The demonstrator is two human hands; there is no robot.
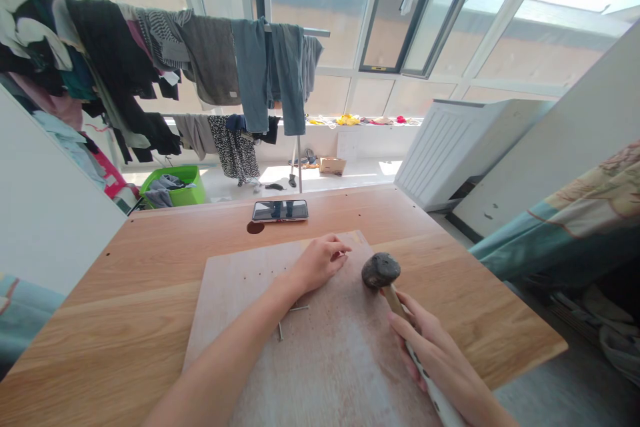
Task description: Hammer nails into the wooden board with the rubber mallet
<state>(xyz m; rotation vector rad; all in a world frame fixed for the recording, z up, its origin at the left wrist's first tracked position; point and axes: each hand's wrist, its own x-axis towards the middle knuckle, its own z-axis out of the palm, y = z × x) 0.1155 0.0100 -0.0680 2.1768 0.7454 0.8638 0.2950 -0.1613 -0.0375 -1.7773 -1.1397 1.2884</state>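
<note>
A pale wooden board [320, 353] lies on the wood-grain table. My left hand [320, 261] rests near the board's far edge, its thumb and fingers pinched together. Whatever sits between those fingertips is too small to make out. In my right hand [425, 340] is a rubber mallet [381, 271] with a black head and a light handle. The mallet's head is over the board's right side, a short way right of my left fingers. Two loose nails, one pointing toward me [281, 331] and one lying crosswise [300, 308], are beside my left forearm. Small dark holes or nail heads dot the board.
A phone [280, 211] lies on the table [150, 320] beyond the board, by a dark round hole [255, 228]. Clothes [210, 60] hang on a rack behind. A green tub [187, 195] and a white washing-machine-like cabinet [435, 147] stand past the table.
</note>
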